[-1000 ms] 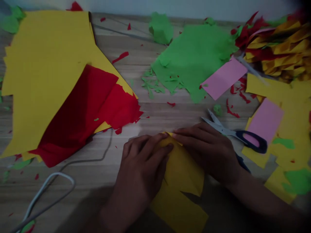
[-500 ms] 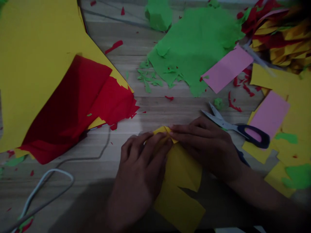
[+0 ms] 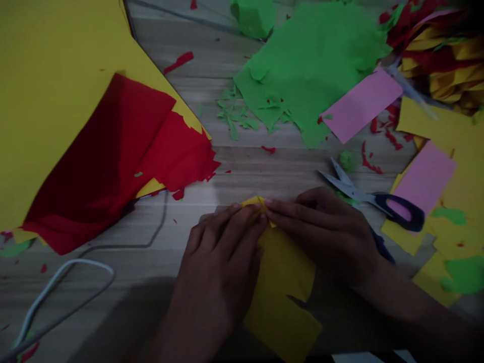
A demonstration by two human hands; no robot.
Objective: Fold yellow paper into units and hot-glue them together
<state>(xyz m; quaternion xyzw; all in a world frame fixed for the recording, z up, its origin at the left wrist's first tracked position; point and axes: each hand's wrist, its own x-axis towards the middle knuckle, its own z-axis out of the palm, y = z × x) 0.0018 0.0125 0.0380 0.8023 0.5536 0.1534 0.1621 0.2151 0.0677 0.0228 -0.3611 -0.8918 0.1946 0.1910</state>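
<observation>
Though the far end of the yellow paper [image 3: 286, 280] seems folded, its notched near part looks unfolded yet. It sits toward the near side of the table [image 3: 242, 169]. Left hand [image 3: 218, 267] and right hand [image 3: 333, 232] pinch the fold, fingers bunched close. Scissors [image 3: 357, 193] beside the right; red paper [image 3: 113, 136] leftward, green paper [image 3: 302, 65] beyond.

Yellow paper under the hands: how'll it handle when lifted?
The yellow paper is probably light, a thin sheet. It likely bends easily: its top is folded where left hand and right hand nearly meet. A tug might tear it where its right edge is notched.
</observation>
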